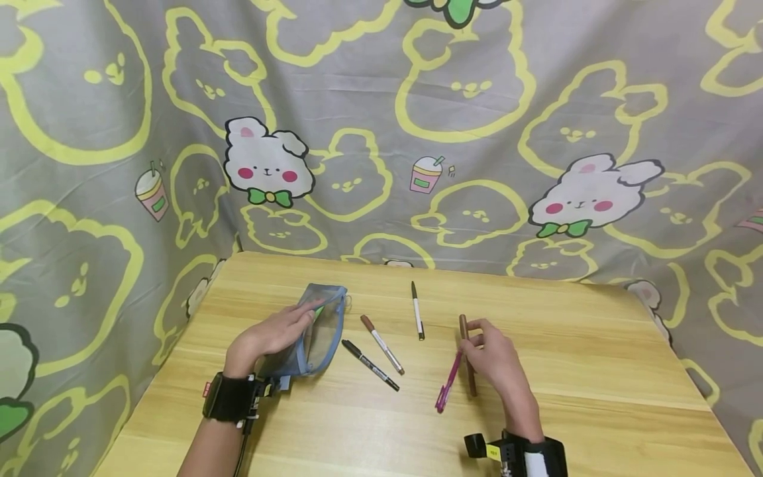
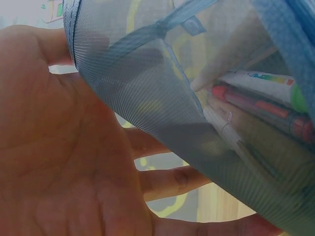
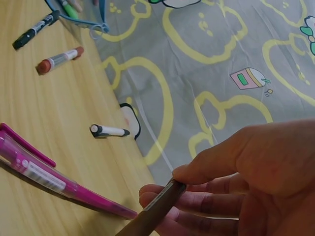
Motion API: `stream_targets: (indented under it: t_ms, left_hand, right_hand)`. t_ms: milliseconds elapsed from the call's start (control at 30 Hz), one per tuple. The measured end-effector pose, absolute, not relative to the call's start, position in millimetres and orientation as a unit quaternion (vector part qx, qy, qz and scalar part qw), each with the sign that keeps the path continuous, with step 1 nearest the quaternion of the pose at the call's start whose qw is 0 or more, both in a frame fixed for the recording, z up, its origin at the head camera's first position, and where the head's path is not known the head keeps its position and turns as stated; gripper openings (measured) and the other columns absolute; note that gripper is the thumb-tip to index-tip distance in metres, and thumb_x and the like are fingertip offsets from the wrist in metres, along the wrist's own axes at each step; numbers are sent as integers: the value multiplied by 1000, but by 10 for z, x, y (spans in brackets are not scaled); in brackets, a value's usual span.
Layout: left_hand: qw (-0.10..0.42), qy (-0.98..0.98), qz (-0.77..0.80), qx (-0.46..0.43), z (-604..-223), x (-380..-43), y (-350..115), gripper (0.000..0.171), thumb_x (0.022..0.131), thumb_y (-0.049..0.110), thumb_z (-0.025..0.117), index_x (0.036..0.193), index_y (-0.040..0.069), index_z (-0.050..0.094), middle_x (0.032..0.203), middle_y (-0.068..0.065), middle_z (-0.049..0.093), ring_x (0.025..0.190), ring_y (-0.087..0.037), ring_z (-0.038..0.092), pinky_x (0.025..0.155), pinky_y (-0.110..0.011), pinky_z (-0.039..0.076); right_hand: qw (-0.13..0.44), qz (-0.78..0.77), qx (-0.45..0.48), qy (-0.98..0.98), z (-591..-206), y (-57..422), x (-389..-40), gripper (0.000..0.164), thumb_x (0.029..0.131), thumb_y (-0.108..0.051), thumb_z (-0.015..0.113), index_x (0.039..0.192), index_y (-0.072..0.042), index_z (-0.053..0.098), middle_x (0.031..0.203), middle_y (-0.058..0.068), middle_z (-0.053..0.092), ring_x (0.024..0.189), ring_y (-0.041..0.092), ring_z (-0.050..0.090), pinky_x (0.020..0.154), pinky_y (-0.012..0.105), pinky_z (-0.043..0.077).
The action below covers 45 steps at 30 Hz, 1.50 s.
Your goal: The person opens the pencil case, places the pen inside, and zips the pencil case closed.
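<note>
My left hand [image 1: 277,334] rests on a blue-edged mesh pencil pouch [image 1: 326,334], its fingers fairly straight. In the left wrist view, the spread fingers pass behind the mesh, and several pens, including a red one [image 2: 261,108], show inside. My right hand [image 1: 495,358] pinches a brown pen [image 1: 471,384] between thumb and fingers; the right wrist view shows the thumb near one end. Close beside it on the table lies a purple pen [image 1: 449,384] with a clip. Part of the brown pen is hidden by the fingers.
Between the hands lie a black marker [image 1: 369,364], a brown-capped marker [image 1: 383,344] and a slim white pen [image 1: 417,311] with a dark cap. They lie on a wooden table [image 1: 357,430]. A grey patterned curtain [image 1: 369,86] hangs along its back and sides.
</note>
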<state>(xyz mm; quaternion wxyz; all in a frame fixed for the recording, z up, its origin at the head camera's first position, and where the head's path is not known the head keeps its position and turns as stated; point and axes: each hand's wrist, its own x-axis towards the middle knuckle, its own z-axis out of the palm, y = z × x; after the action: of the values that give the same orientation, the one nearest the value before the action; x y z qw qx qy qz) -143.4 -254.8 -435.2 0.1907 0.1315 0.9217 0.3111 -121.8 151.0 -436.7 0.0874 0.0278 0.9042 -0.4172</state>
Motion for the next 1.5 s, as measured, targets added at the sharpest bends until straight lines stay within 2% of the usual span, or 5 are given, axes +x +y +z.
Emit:
stream_targets:
  t_ms: [333,633,1067,1333,1500]
  left_hand:
    - [188,921,312,134,-4352,-1433,-2546,55,114,34,23,164,14,26,167,-25,19,150,-53,17,116,-74,14]
    - [186,921,313,135,-4358,-1426,-2555,54,114,33,23,164,14,26,166,-25,20,150,-53,17,115,-74,15]
    - [186,920,313,144,-4363,-1441,-2560,55,114,33,22,164,12,25,167,-26,19,150,-53,17,116,-73,15]
    - [187,919,316,142,-4350,-1428,-2544,55,114,33,22,164,12,25,166,-26,19,150,-53,17,117,-72,15]
    - [188,919,316,141,-4351,-1424,-2546,55,114,33,22,165,13,25,167,-26,18,150,-53,16,117,-73,14]
  right_hand:
    - [80,-410,22,908,-4395,1352,-1224,32,97,-7,68,125,8,61,94,16,73,69,21,68,56,33,57]
    - [57,-384,13,921,-4436,1260,-1237,31,95,-9,69,122,4,65,89,10,69,67,18,60,54,30,51]
    - [63,-406,3,912,-4559,1049,-1250,31,94,-9,70,123,-1,69,86,7,69,58,15,59,43,30,50]
    - [76,-406,-10,911,-4568,927,-1238,38,93,-3,68,131,1,65,91,9,68,59,15,58,44,28,48]
    - [60,-403,-22,913,-4558,825,-1243,36,92,-2,68,128,3,67,91,9,69,59,13,58,45,27,48]
